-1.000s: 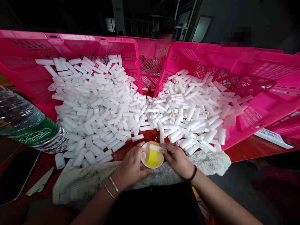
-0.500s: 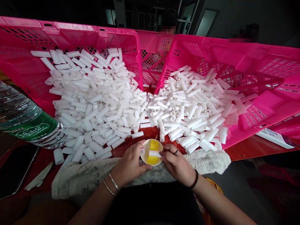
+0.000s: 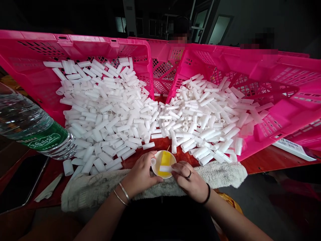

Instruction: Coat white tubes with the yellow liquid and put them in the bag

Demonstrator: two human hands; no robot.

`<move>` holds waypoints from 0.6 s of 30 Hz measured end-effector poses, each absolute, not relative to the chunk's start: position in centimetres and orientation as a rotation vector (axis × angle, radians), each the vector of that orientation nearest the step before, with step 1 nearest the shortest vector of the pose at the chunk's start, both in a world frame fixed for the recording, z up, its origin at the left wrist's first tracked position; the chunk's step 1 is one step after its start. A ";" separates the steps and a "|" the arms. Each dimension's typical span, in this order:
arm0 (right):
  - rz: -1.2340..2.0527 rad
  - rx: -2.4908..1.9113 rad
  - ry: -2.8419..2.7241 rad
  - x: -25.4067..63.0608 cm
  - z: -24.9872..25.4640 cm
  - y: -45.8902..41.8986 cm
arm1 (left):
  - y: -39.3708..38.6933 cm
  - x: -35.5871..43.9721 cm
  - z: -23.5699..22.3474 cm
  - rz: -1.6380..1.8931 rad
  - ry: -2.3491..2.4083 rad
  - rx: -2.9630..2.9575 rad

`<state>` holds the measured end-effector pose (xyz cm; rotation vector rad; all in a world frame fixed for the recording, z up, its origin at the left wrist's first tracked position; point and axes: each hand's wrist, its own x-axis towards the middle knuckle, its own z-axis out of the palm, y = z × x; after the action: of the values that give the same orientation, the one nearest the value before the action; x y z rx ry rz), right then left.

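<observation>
My left hand [image 3: 140, 173] is closed on a short white plastic tube [image 3: 153, 162], whose round open end faces me. Its thumb lies at the near left rim of a small white bowl [image 3: 173, 158]. Inside the bowl is something bright yellow [image 3: 166, 158], and a thin stick [image 3: 168, 148] pokes up at its far side. Over the bowl, my right hand [image 3: 187, 180] pinches a second white tube [image 3: 165, 168] lying sideways. Its right end is hidden by the fingers. Whether this tube touches the yellow contents I cannot tell.
Two tilted pink crates [image 3: 140, 45] [image 3: 250, 62] spill heaps of white tubes [image 3: 110, 110] [image 3: 208, 117] towards me. A rolled towel [image 3: 220, 174] lies along the red table's [image 3: 263, 160] front edge. Left are a water bottle [image 3: 50, 134] and phone [image 3: 22, 180]. People sit beyond the crates.
The whole view has shifted slightly down and right. My right hand still pinches its tube, with its fingers turned a little over it; the left hand keeps its hold.
</observation>
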<state>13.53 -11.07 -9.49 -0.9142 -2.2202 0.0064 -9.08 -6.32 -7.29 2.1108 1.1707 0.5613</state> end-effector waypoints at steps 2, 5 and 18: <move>0.122 -0.923 -2.142 13.5 -9.7 -10.9 | -6.5 -9.4 -7.0 0.641 1.151 2.166; 0.546 -1.024 -1.736 13.0 -9.4 -10.7 | -6.8 -9.9 -5.9 0.793 1.212 2.188; 1.076 -1.184 -1.643 12.7 -2.8 -11.6 | -9.6 -8.6 -1.7 0.548 1.082 2.670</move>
<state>12.67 -11.64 -2.76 -1.1837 -1.6435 1.0756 -8.58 -9.63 -1.69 2.6702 1.0821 0.5480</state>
